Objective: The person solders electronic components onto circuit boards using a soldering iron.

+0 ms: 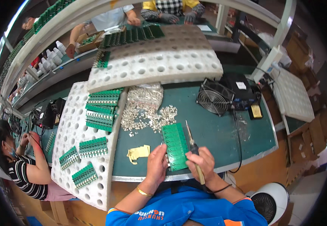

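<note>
Close in front of me is a green circuit board panel point(175, 145), tilted above the front edge of the table. My left hand point(157, 162) is closed on its left side, where small white parts show along the edge. In my right hand point(202, 162) is a soldering iron point(194, 147), its thin tip pointing up and away; the fingers of that hand also touch the panel's right edge. Beyond the panel lies a loose heap of small white connectors point(148, 116), beside a clear plastic bag point(145, 97) full of them. A crumpled yellow piece point(138, 153) rests left of my hands.
A white foam board point(67, 132) with several green panels stands at left; another foam board point(156, 67) lies across the back. At right are a black fan point(214, 98), a black soldering station point(242, 90), its cable and a yellow sponge point(256, 111). Co-workers sit left and opposite.
</note>
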The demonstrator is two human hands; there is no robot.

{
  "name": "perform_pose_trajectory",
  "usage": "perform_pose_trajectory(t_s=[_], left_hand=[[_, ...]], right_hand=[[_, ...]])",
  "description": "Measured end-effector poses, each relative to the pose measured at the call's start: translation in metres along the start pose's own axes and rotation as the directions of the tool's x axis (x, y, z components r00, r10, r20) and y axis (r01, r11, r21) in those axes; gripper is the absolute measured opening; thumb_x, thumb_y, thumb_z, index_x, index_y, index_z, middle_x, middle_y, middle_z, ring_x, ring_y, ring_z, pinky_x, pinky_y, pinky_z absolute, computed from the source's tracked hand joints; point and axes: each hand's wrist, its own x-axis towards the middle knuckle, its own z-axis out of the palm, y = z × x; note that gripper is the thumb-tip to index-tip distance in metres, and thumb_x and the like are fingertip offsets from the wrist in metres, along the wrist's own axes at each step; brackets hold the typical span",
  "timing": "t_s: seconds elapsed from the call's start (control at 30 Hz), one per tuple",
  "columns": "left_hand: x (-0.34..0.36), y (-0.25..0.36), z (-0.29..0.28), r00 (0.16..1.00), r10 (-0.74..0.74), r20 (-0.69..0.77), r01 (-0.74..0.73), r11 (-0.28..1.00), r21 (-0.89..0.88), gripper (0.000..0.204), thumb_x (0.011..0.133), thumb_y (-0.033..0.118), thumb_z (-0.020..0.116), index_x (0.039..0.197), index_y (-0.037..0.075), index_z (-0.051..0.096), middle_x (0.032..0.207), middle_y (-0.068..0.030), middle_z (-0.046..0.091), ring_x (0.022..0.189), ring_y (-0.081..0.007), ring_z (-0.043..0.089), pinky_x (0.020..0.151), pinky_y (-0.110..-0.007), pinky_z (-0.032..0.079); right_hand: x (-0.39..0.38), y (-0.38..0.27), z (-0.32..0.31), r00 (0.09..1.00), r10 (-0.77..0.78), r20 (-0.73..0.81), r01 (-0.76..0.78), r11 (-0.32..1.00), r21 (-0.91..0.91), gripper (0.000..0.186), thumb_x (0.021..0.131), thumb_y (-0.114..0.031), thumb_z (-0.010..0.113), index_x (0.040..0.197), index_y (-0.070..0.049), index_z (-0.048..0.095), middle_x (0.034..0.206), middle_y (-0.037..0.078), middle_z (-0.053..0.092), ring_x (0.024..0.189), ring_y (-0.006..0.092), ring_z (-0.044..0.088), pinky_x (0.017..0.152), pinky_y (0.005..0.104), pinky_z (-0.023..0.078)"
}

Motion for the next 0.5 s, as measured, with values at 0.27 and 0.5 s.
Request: perform_pose_trajectory(t_s=[0.27,0.5], left_hand=[[0.0,0.002,-0.003,0.994,0.048,0.097,-0.041,0.997,-0.069,0.023,0.103,0.029,0.054,0.099,0.008,0.062,0.056,0.0098,0.042,0.042,-0.0003,0.027,0.041,-0.022,0.018],[-0.006,0.012,-0.002,0.999,0.004,0.036,0.0,0.992,-0.129,0.021,0.103,0.029,0.056,0.102,0.009,0.061,0.057,0.0102,0.041,0.042,0.0003,0.026,0.041,-0.022,0.018]], right_hand=[[0.018,-0.017,-0.006,0.979,-0.071,0.193,0.092,0.991,-0.102,0.044,0.072,-0.023,0.084,0.105,-0.011,0.058,0.081,0.009,0.06,0.076,0.0293,0.057,0.066,0.0399,0.045],[0.031,-0.022,-0.017,0.915,-0.199,0.35,0.28,0.94,-0.196,0.034,0.072,-0.018,0.077,0.104,-0.016,0.065,0.085,0.006,0.057,0.077,0.0249,0.058,0.064,0.0361,0.045]])
